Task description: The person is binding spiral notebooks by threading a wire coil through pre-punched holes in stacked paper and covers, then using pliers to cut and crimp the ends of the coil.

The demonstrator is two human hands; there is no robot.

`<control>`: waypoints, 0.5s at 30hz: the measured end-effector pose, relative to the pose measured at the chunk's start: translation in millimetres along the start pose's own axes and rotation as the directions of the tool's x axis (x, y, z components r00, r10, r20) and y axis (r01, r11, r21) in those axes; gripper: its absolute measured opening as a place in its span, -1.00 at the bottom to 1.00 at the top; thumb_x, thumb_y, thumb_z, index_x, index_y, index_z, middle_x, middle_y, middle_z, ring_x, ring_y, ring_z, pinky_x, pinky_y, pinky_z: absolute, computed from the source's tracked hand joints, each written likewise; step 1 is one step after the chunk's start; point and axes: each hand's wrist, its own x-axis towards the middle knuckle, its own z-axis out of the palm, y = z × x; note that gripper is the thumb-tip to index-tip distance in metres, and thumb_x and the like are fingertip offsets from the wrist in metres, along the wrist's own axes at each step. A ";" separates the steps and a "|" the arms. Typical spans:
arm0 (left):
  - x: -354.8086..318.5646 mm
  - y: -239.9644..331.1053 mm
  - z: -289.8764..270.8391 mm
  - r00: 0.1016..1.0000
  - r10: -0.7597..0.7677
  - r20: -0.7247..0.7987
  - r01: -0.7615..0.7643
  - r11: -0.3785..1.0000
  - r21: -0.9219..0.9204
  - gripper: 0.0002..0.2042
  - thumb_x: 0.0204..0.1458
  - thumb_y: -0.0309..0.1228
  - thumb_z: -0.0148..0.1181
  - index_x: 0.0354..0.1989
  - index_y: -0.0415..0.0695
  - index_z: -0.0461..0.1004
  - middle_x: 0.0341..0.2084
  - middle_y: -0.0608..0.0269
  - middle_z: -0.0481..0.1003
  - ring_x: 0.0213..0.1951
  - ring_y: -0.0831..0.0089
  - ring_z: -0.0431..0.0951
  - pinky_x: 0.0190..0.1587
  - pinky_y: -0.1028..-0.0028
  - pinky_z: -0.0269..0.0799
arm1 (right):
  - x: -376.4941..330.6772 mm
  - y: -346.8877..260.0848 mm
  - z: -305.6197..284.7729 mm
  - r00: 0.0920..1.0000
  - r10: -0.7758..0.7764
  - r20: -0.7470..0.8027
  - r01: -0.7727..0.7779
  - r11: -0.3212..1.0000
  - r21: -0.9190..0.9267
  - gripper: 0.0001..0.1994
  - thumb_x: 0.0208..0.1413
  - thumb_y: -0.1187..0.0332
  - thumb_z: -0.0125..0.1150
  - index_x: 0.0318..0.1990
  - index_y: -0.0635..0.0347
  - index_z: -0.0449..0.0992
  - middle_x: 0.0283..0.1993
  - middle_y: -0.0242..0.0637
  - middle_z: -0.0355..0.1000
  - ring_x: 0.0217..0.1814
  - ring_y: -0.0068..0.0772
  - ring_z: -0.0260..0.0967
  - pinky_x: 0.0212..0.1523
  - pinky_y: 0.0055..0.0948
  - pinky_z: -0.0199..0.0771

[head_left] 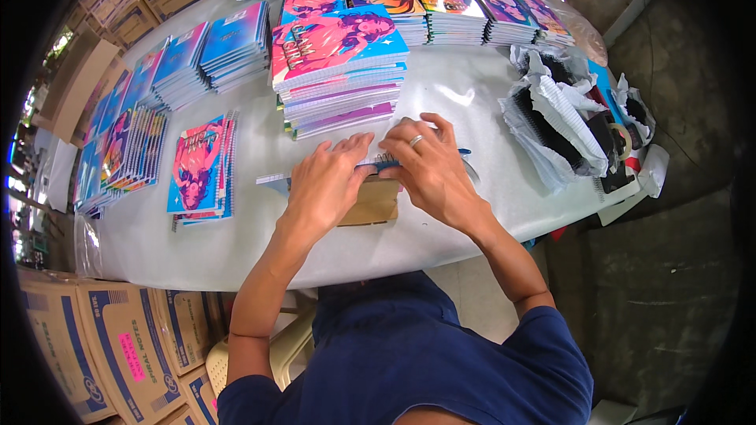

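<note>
White counter [216,256] is loaded with notebook stacks [339,71], flanked by cartons [130,338], spiral notebook [383,160] pinched by left hand [327,181] and right hand [429,167].

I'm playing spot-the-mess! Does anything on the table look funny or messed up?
Yes: on the right of the table, white wrapping sits crumpled and gaping around black stuff. It looks odd because the notebook stacks are much tidier.

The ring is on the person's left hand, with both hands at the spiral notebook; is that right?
Not quite: the head view shows the ring on the right hand, not the left hand. Both are at the spiral notebook.
</note>
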 end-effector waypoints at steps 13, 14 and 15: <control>2.1 4.6 -3.8 0.991 -0.114 0.065 0.122 0.982 -0.142 -0.61 0.18 -0.23 0.09 0.18 -0.01 0.40 0.03 0.10 0.49 0.11 0.08 0.43 0.31 0.15 0.12 | -12.2 1.4 8.7 0.999 -0.027 -0.018 0.024 0.987 -0.161 -0.82 -0.05 0.39 0.29 -0.28 0.16 0.46 -0.33 -0.35 0.36 -0.16 -0.27 0.33 0.17 0.01 0.13; 2.2 5.6 -2.3 0.993 -0.105 0.055 0.111 0.985 -0.131 -0.61 0.18 -0.22 0.08 0.18 -0.01 0.40 0.02 0.08 0.50 0.12 0.07 0.43 0.31 0.15 0.12 | -13.4 2.1 9.7 0.999 -0.032 -0.028 0.027 0.986 -0.166 -0.82 -0.05 0.39 0.30 -0.29 0.16 0.46 -0.33 -0.35 0.36 -0.16 -0.27 0.33 0.16 0.02 0.13; 2.0 5.8 -1.1 0.994 -0.096 0.046 0.101 0.988 -0.119 -0.61 0.19 -0.21 0.07 0.18 0.00 0.40 0.01 0.05 0.50 0.12 0.06 0.43 0.31 0.16 0.12 | -14.2 2.6 10.2 0.999 -0.037 -0.039 0.030 0.985 -0.171 -0.82 -0.06 0.39 0.30 -0.29 0.16 0.46 -0.33 -0.35 0.36 -0.16 -0.26 0.33 0.16 0.02 0.14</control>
